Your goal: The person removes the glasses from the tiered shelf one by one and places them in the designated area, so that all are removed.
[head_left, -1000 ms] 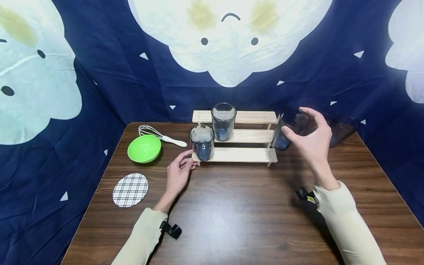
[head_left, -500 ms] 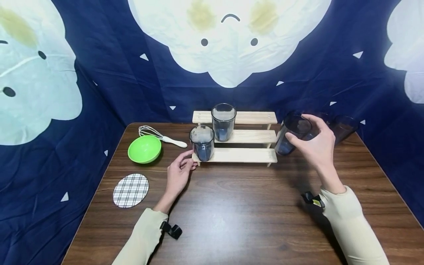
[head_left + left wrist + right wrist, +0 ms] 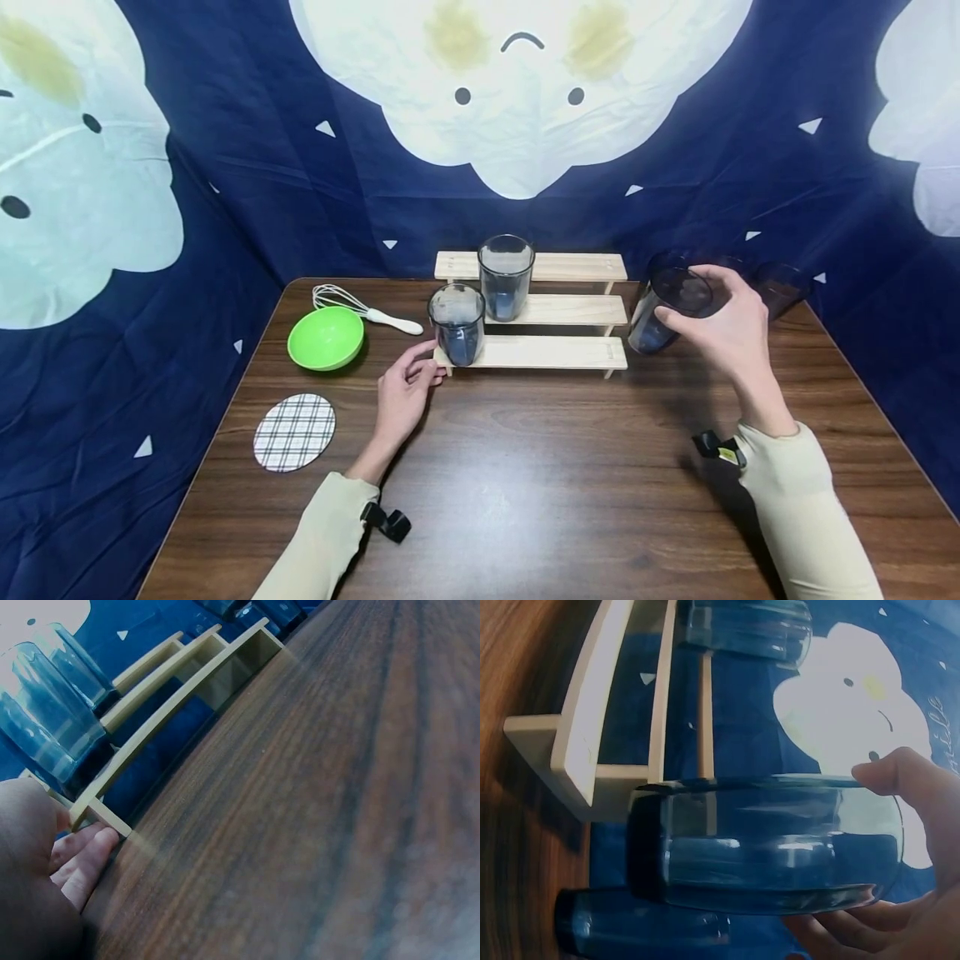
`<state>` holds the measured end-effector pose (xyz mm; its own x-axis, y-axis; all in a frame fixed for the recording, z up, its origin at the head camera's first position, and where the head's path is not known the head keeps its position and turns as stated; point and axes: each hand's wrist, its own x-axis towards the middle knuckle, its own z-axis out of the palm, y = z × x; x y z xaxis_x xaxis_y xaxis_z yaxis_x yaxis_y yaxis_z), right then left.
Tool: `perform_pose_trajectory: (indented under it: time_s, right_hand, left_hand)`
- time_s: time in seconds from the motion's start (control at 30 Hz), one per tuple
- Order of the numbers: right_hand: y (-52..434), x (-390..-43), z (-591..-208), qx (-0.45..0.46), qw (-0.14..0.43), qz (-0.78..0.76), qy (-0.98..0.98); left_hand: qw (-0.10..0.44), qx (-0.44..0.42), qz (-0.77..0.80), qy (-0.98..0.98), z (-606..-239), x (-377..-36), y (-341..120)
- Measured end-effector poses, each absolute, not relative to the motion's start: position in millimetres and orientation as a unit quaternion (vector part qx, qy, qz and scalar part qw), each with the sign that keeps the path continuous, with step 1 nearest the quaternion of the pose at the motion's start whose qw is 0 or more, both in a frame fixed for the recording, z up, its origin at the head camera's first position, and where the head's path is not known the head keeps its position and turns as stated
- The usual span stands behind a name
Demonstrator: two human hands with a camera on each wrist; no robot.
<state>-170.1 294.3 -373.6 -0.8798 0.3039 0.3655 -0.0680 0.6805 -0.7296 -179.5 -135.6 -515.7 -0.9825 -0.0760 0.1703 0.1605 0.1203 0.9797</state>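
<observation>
Holding the blue tumbler [image 3: 670,308] near its rim, right of centre in the head view, you should keep it upright and steady beside the wooden rack [image 3: 543,352]. Your right hand [image 3: 723,329] has its fingers [image 3: 832,927] curled around the glass, thumb at the rim. Your left hand [image 3: 402,392] lies relaxed on the desk [image 3: 525,467], fingertips touching the rack's lower left corner, grasping nothing.

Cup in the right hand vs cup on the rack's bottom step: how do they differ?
The held cup is gripped near its rim by the right hand, right of the wooden rack; the bottom-step cup stands free, with the left hand at the rack's corner beside it. The held cup tilts; the step cup is upright. Both are tinted see-through tumblers.
</observation>
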Motion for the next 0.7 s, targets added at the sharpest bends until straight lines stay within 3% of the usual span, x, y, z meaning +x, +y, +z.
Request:
perform_pose_trajectory:
  time_s: [0.4, 0.7]
  right_hand:
    - [311.9, -170.3, -369.5, -0.075, 0.134, 0.369, -0.916]
    - [321.2, -173.3, -372.0, -0.065, 0.103, 0.341, -0.932]
  left_hand:
    - [0.086, -0.029, -0.666, -0.740, -514.8, -179.5, -135.8]
    - [0.087, -0.030, -0.664, -0.742, -514.1, -179.1, -135.7]
